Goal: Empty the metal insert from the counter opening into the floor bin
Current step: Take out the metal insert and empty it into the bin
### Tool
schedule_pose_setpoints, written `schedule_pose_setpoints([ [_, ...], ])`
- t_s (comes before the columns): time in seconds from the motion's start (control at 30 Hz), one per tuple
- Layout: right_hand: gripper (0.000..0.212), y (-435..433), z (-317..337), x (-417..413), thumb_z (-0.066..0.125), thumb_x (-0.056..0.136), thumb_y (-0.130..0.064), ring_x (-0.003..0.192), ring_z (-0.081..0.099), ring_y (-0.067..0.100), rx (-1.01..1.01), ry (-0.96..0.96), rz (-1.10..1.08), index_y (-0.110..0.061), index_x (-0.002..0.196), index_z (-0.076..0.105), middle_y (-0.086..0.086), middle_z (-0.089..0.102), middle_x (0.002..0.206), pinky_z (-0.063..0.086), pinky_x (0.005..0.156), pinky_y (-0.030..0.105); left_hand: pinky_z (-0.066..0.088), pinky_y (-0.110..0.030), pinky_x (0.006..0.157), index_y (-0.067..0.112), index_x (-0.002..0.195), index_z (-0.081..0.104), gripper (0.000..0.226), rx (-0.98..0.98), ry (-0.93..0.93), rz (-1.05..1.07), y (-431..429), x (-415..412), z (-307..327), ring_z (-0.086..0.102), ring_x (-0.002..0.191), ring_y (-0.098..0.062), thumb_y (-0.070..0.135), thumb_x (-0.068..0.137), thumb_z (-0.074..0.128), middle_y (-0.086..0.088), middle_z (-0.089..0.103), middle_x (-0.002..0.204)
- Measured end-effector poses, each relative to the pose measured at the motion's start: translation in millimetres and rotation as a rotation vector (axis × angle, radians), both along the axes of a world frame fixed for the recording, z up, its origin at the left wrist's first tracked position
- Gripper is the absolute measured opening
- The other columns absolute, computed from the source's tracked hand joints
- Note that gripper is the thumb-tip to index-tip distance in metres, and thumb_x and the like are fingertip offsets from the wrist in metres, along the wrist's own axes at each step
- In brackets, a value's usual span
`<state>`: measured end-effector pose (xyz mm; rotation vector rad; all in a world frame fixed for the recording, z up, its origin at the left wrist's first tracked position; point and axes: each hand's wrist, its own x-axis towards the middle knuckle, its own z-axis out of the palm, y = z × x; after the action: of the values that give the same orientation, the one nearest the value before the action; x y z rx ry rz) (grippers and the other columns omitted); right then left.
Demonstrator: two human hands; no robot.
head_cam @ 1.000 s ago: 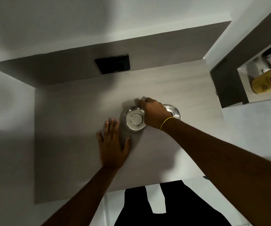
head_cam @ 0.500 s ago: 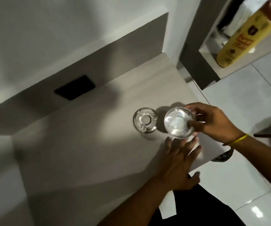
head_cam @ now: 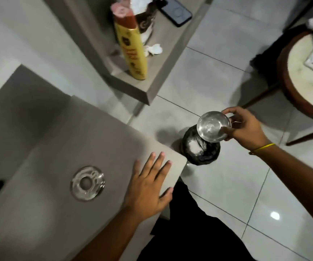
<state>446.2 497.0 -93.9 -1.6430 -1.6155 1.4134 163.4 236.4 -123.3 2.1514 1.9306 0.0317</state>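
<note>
My right hand (head_cam: 246, 127) grips a shiny round metal insert (head_cam: 213, 127) by its rim, held in the air right above the floor bin (head_cam: 199, 146). The bin is small, lined with a black bag, and shows white waste inside. It stands on the tiled floor just past the counter's corner. My left hand (head_cam: 148, 187) lies flat, fingers spread, on the grey counter (head_cam: 57, 204) near that corner. Left of it, the round metal-ringed counter opening (head_cam: 87, 183) sits in the counter top.
A low grey shelf (head_cam: 151, 80) at the top holds a tall yellow spray can (head_cam: 132, 51), crumpled tissue and a dark phone (head_cam: 176, 11). A round table (head_cam: 306, 80) with a dark wooden rim stands at the right. Pale tiled floor lies between them.
My right hand has carried the metal insert off the counter and over the floor bin. My view has swung right and down. My left hand stays flat near the counter's corner.
</note>
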Motion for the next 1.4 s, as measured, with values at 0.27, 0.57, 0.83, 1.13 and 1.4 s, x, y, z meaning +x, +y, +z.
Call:
schedule_pose_setpoints([
  [0.27,0.082,-1.0,-136.8,43.0,0.068,0.094,-0.025,0.09,0.07,0.04,0.388,-0.64,0.42,-0.038,0.161,0.022,0.009,0.063,0.112,0.06,0.073,0.048,0.019,-0.068,0.129,0.027,0.173,0.026,0.094,0.033,0.013,-0.026,-2.5,-0.8,-3.1,0.015,0.169,-0.028,0.059,0.09,0.06,-0.002,0.018,0.184],
  [0.57,0.09,0.0,-264.4,37.1,0.051,0.099,-0.005,0.095,0.065,0.039,0.481,-0.963,0.864,-0.044,0.168,0.007,0.014,0.053,0.118,0.058,0.07,0.045,0.043,-0.076,0.105,0.014,0.151,0.047,0.09,0.173,0.185,-0.078,9.8,5.3,-4.3,0.041,0.147,-0.036,0.06,0.074,0.053,-0.024,0.05,0.158],
  [0.83,0.078,4.5,-310.3,10.3,0.046,0.102,0.001,0.105,0.061,0.037,0.348,-1.108,1.005,-0.016,0.169,0.011,0.018,0.047,0.135,0.059,0.086,0.047,0.044,-0.09,0.087,0.01,0.143,0.049,0.083,0.2,0.308,-0.137,16.2,4.2,-6.5,0.043,0.137,-0.041,0.063,0.079,0.049,-0.031,0.051,0.147],
  [1.13,0.077,-2.7,-328.4,0.5,0.04,0.104,0.001,0.112,0.067,0.043,0.311,-1.176,1.075,-0.019,0.17,0.005,0.022,0.044,0.146,0.057,0.093,0.049,0.05,-0.078,0.096,0.014,0.146,0.053,0.085,0.241,0.311,-0.114,11.2,8.0,-3.5,0.058,0.14,-0.05,0.062,0.076,0.05,-0.029,0.057,0.149],
  [1.4,0.073,-5.6,-327.7,-7.9,0.041,0.106,-0.002,0.115,0.067,0.044,0.267,-1.203,1.061,-0.022,0.169,0.011,0.023,0.045,0.145,0.058,0.096,0.05,0.045,-0.07,0.107,0.019,0.152,0.052,0.084,0.234,0.3,-0.092,9.1,5.6,-7.1,0.053,0.138,-0.055,0.064,0.081,0.051,-0.022,0.054,0.156],
])
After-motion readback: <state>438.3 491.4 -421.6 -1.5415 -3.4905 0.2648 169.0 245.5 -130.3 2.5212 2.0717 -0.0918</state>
